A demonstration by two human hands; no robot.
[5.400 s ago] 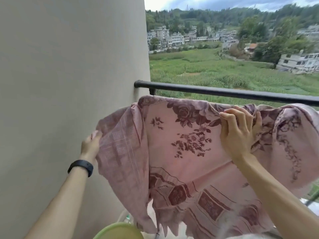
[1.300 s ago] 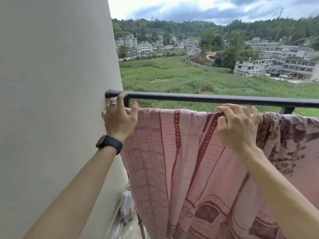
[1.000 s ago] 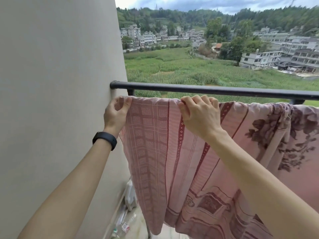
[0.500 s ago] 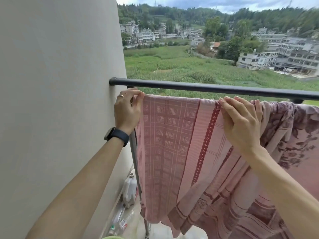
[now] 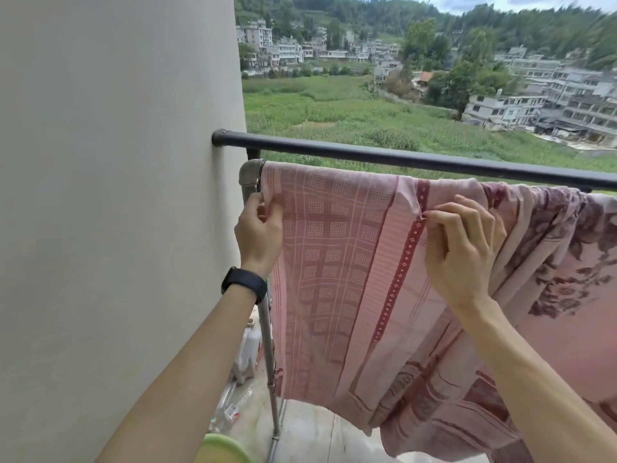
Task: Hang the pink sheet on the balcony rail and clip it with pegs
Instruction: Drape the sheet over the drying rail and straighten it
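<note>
Head | left hand [image 5: 258,228], right hand [image 5: 464,252] pinch thin pink sheet [image 5: 334,262] | over metal pipe [image 5: 249,175]

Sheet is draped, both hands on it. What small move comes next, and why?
Probably tug the sheet taut to the right with the right hand, which pinches a pucker at the red stripe, while the left hand pinches the edge by the pipe. Right of the stripe the cloth bunches, and no peg is in view.
</note>
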